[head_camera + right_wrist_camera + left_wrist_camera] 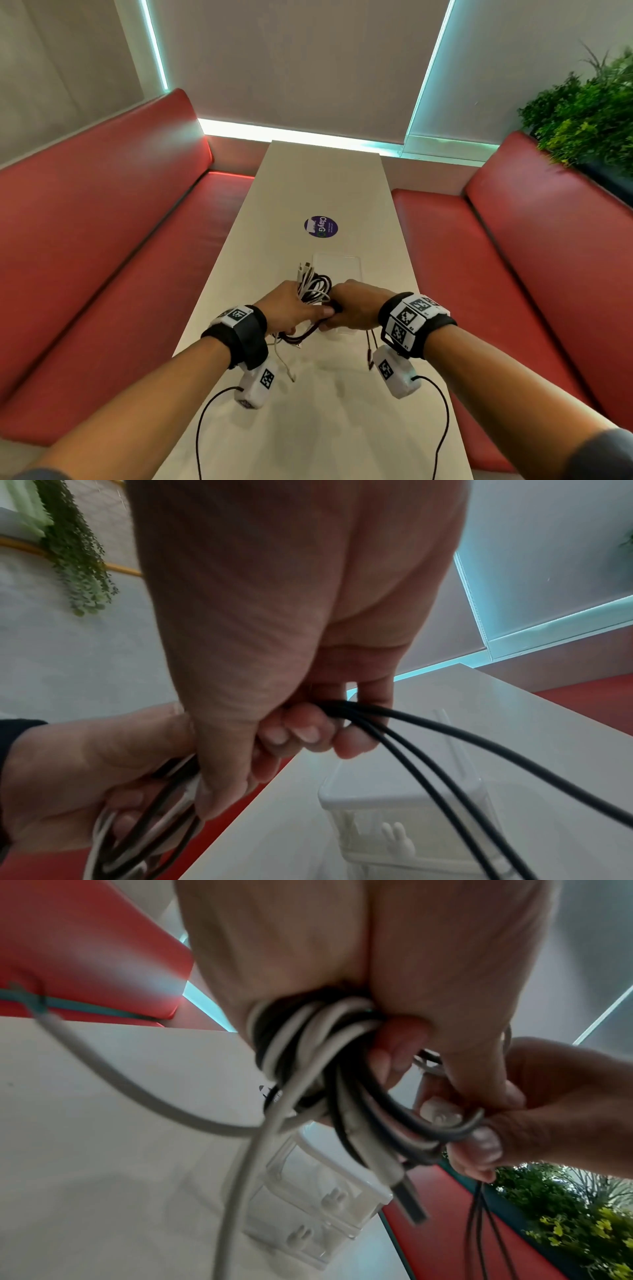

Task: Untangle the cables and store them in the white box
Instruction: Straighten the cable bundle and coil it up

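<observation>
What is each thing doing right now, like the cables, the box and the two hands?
Cable bundle: black and white cables tangled together, held above the table by both hands.
White box: on the table, no cables seen in it.
Left hand: fingers curled round the bundle.
Right hand: fingers curled round black cables at the bundle's side.
Loose white cable end: hanging below the left hand.
Table: bearing the box and a round sticker.

Both hands gripping tangled cables, white table
</observation>
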Demonstrator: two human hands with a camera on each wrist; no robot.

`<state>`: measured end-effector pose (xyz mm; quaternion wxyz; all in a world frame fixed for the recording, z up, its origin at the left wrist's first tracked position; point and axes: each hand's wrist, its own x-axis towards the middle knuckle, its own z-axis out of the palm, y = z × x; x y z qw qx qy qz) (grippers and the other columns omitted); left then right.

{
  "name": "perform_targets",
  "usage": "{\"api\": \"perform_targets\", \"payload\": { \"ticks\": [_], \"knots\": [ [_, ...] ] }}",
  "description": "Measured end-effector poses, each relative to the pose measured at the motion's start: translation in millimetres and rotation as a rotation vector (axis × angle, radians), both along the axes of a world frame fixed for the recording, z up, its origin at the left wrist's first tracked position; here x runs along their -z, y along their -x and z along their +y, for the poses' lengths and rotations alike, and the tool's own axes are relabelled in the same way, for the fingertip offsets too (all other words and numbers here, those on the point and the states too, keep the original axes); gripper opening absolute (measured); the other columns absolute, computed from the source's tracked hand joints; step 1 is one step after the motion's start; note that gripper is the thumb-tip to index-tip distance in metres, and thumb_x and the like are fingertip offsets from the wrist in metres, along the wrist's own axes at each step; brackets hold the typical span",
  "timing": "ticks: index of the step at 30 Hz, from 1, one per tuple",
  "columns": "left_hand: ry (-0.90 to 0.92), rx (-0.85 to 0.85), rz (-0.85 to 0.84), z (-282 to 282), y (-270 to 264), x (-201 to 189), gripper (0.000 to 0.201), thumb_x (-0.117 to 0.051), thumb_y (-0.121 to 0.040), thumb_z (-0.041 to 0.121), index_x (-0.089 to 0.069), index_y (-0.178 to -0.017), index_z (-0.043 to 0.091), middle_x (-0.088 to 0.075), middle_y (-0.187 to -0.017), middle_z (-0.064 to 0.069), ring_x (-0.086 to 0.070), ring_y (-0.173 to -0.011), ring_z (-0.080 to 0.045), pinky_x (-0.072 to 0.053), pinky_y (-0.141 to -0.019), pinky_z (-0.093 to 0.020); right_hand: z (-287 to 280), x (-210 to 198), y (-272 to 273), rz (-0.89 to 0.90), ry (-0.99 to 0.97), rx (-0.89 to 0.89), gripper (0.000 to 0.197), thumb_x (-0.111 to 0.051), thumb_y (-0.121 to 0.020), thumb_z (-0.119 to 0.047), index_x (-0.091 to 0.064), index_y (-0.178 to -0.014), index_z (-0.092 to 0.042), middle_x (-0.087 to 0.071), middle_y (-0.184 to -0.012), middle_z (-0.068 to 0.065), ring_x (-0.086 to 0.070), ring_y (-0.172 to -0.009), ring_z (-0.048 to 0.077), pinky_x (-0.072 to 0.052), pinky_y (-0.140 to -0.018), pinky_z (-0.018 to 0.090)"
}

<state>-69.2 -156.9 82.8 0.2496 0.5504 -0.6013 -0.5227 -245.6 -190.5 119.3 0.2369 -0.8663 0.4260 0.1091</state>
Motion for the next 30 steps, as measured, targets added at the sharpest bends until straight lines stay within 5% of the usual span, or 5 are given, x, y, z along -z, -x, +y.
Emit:
{"api": "perform_targets", "payload": {
  "ticks": [4,10,20,26,30],
  "knots": [
    [-0.054,0.094,-0.033,2,-1,-2,0.022,-0.083,-0.079,0.028,-0.067,-0.093,0.021,-0.072,-0.076,0.000,-0.054,-0.047,-0.002,-0.043,-0.046,-0.025,-1,-8,2,-0.001,-0.013,-0.011,0.014,-0.062,-0.093,-0.027,-0.066,-0.104,-0.020,-0.070,-0.090,-0.001,-0.063,-0.081,0.018,-0.049,-0.072,0.031],
    [-0.038,0.134,-0.187,-2,-2,-2,0.015,-0.067,-0.087,0.026,-0.066,-0.087,0.010,-0.060,-0.066,-0.002,-0.049,-0.055,-0.016,-0.045,-0.058,-0.031,-5,-11,5,-0.058,0.117,0.039,0.020,-0.068,-0.092,-0.040,-0.064,-0.096,-0.021,-0.065,-0.084,-0.004,-0.060,-0.075,0.015,-0.049,-0.068,0.031],
    [0.107,-0.068,-0.151,-9,-11,8,0.024,-0.062,-0.094,0.041,-0.065,-0.083,0.020,-0.058,-0.071,-0.002,-0.050,-0.065,-0.015,-0.042,-0.066,-0.029,-16,-20,16,-0.034,-0.008,0.154,0.021,-0.052,-0.101,-0.019,-0.068,-0.115,-0.021,-0.073,-0.108,-0.002,-0.068,-0.097,0.017,-0.055,-0.088,0.035],
    [0.066,-0.068,-0.071,-10,-7,7,0.034,-0.064,-0.092,0.044,-0.060,-0.087,0.010,-0.053,-0.074,-0.006,-0.047,-0.069,-0.019,-0.041,-0.068,-0.032,-16,-8,12,-0.572,-0.237,0.483,0.016,-0.054,-0.102,-0.007,-0.069,-0.106,-0.002,-0.070,-0.097,0.014,-0.075,-0.087,0.029,-0.062,-0.083,0.044],
    [-0.030,-0.025,0.314,-3,8,8,0.029,-0.066,-0.096,0.024,-0.064,-0.121,0.009,-0.074,-0.109,-0.011,-0.072,-0.101,-0.025,-0.053,-0.095,-0.039,-17,-2,-1,-0.729,-0.201,0.599,0.016,-0.056,-0.099,-0.001,-0.072,-0.100,0.000,-0.073,-0.096,0.020,-0.073,-0.085,0.033,-0.061,-0.086,0.049]
  ]
}}
